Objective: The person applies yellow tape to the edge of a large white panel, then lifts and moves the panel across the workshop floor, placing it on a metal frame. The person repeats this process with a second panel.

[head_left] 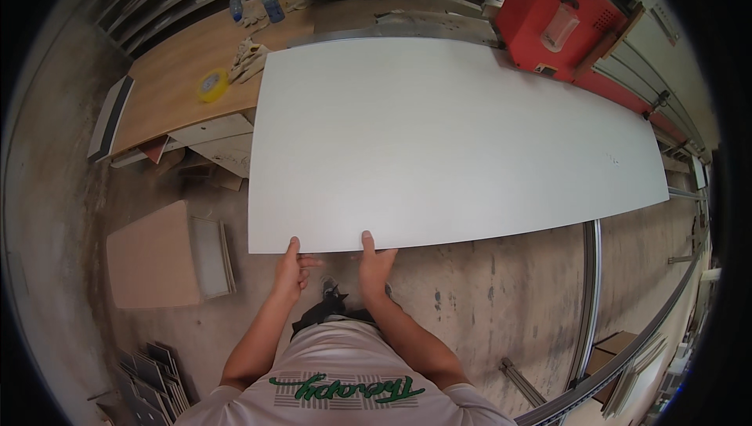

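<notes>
A large white panel (439, 144) lies flat in front of me, wide and smooth, with a few small dark marks toward its right end. My left hand (288, 273) is at its near edge close to the left corner, the thumb over the top face and the fingers curled just below the edge. A little to the right, my right hand (377, 268) grips the same edge. Its thumb rests on top, while its fingers are mostly hidden beneath the panel.
A red machine housing (548, 22) stands at the panel's far right. On the wooden table (168, 85) at left are yellow tape (212, 86), gloves (249, 61) and a blue bottle (271, 4). Boards (153, 257) stand on the floor at left; a metal rail (589, 300) runs at right.
</notes>
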A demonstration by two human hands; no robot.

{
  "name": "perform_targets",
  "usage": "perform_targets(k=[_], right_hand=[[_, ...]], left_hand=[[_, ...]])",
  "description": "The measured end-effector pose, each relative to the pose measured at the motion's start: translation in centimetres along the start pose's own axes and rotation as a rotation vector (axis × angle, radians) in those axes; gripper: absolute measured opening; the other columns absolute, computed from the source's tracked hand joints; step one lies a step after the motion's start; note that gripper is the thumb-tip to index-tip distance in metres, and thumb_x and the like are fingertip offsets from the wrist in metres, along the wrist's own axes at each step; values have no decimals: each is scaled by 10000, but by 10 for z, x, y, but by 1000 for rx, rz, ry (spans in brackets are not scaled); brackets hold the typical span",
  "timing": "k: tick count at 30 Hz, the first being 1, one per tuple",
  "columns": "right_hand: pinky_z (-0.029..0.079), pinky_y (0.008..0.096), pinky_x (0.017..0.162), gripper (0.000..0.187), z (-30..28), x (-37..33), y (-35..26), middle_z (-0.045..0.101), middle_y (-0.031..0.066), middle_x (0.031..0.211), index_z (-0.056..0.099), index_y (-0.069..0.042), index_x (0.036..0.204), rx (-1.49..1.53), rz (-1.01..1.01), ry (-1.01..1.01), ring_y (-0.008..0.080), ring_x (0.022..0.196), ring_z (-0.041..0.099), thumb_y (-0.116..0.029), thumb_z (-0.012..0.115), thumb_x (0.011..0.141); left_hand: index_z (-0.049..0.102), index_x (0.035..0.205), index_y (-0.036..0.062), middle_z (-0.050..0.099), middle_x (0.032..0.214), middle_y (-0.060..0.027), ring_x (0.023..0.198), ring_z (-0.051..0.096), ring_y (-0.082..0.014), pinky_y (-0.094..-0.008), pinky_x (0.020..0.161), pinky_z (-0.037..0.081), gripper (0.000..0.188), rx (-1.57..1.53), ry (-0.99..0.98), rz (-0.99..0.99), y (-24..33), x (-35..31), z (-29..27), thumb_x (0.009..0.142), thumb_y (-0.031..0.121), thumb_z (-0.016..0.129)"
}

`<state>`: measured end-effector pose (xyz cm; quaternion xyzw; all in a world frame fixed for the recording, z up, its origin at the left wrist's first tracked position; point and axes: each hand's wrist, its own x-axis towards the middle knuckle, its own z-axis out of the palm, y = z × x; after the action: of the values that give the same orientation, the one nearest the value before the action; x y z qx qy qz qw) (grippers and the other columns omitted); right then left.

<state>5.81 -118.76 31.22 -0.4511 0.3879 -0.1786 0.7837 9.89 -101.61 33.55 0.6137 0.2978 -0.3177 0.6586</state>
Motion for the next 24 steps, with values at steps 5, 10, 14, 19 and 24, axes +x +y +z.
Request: perform_targets(k=[5,10,14,19,24], right_hand=[[578,309,685,629,11,-4,3,516,164,1266,272,33,1449,-19,27,7,212,1027,598,-114,660,976],[444,385,1057,624,-6,26,-19,469,184,1417,292,40,1465,88,-83,190,274,1248,519,-73,653,969],[372,400,1129,612,-34,51,-43,459,184,1449,313,56,1452,151,-190,257,287,1296,491,-62,658,961],[434,393,1072,512,-73,84,-60,542,162,1371,414,57,1398,171,-380,347,264,1232,548,-50,656,959],[470,376,1029,512,-124,124,-91,581,173,1332,427,78,1381,108,-356,447,265,1183,591,-51,677,953]], left_hand=[[571,1107,-42,700,807,-137,402,290,-81,-255,358,239,732,41,12,5,0,-1,6,1002,676,473],[608,995,-39,656,701,-107,382,316,-90,-269,342,233,747,141,-33,-11,-23,4,53,1008,691,445],[634,908,18,621,655,-83,387,329,-93,-267,350,210,741,245,-134,-34,-38,8,94,1004,718,412],[619,934,34,633,691,-92,406,331,-89,-265,370,217,732,289,-267,-4,-50,2,146,1001,729,397],[611,920,39,615,678,-89,412,343,-101,-280,374,242,719,334,-413,-49,-52,-3,197,998,723,404]])
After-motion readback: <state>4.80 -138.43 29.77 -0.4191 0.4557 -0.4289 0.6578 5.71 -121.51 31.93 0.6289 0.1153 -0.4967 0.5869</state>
